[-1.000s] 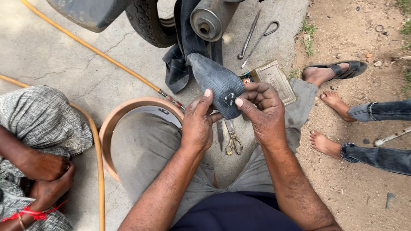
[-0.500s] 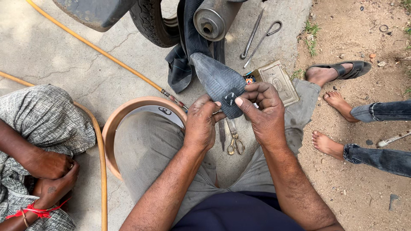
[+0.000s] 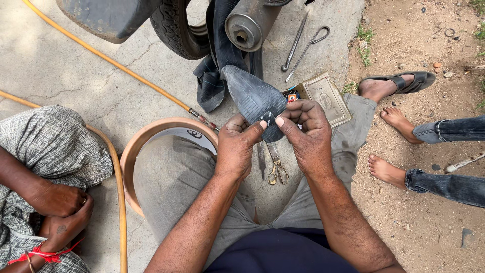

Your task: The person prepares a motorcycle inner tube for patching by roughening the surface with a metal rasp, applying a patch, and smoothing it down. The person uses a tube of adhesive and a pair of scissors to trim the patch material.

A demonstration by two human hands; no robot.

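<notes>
Both my hands hold a fold of black rubber inner tube (image 3: 250, 93) that runs up to the wheel. My left hand (image 3: 237, 144) pinches its near end, thumb against a small dark patch (image 3: 268, 119) on the rubber. My right hand (image 3: 308, 134) grips the same fold from the right, thumb pressing next to the patch. Scissors (image 3: 277, 169) lie on the ground just below my hands.
A tyre (image 3: 177, 30) and exhaust pipe (image 3: 245, 23) stand ahead. A round basin (image 3: 146, 139) of water lies beside my knee, an orange hose (image 3: 118, 65) crossing it. Metal levers (image 3: 303, 43), a flat tin (image 3: 326, 96). A seated person (image 3: 45, 177) at left; another person's bare feet (image 3: 389, 169) at right.
My hands and the tube have hardly shifted; both thumbs have closed in on the patch, pressing it onto the rubber.
</notes>
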